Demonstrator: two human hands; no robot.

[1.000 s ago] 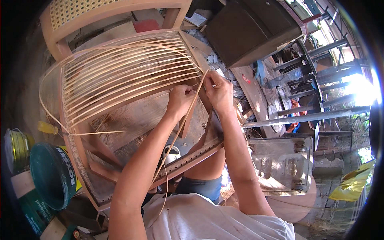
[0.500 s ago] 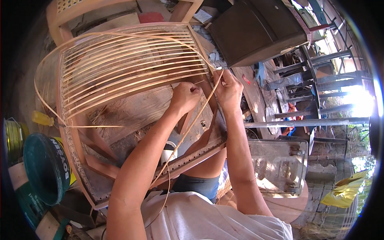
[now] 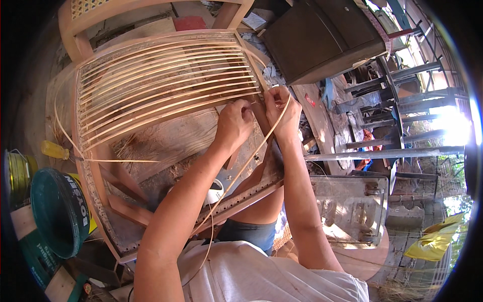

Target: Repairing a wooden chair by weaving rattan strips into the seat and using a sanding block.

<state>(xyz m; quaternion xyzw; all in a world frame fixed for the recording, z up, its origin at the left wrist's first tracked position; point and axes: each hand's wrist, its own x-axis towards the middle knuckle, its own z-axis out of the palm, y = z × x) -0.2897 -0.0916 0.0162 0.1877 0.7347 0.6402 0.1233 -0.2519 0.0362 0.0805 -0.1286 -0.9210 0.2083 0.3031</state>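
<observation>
Here the fingers of the right hand (image 3: 282,108) are pinched tight on a thin cane strip (image 3: 241,168) at the right side of the wooden seat frame (image 3: 88,166). The left hand (image 3: 235,123) is curled shut just beside it, pressing on the same edge; I cannot tell if it also holds the strip. From the pinch the strip runs down past the arms to the lap. Many strips (image 3: 161,85) already lie side by side across the frame. To do this step well, I think the strip should be pulled snug and flat, not twisted, and kept in line with its neighbours. A green bucket (image 3: 58,211) sits well apart at the left.
</observation>
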